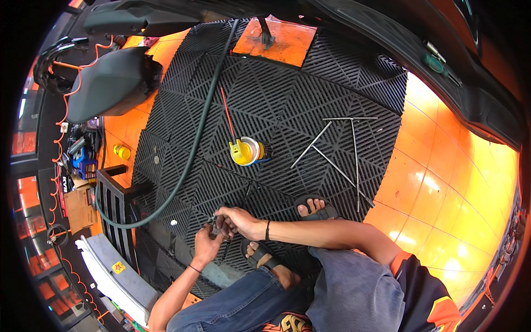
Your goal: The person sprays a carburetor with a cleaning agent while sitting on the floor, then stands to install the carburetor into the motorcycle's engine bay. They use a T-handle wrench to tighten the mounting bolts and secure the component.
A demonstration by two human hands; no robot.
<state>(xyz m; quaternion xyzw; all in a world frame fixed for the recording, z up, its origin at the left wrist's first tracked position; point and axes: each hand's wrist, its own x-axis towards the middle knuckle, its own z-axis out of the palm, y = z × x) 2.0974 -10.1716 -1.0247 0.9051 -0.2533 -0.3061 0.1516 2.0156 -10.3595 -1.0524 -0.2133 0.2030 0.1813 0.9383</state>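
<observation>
Both my hands are together low in the middle, above the black slatted floor mat (221,182). Between them is a small dark, greasy-looking part (217,227), mostly covered by fingers, so its exact kind cannot be made out. My left hand (206,245) is closed on it from the near left. Reaching in from the right, my right hand (241,223) has its fingers bent around its upper side. A spray can (255,149) with a yellow cap and a red straw is on the mat beyond my hands.
Metal T-handle wrenches (355,160) lie on the mat to the right. A dark green hose (206,110) curves across the left. Beside it are a black metal stand (119,205) and a removed motorcycle seat (110,83). Dark vehicle bodywork (398,39) overhangs the top.
</observation>
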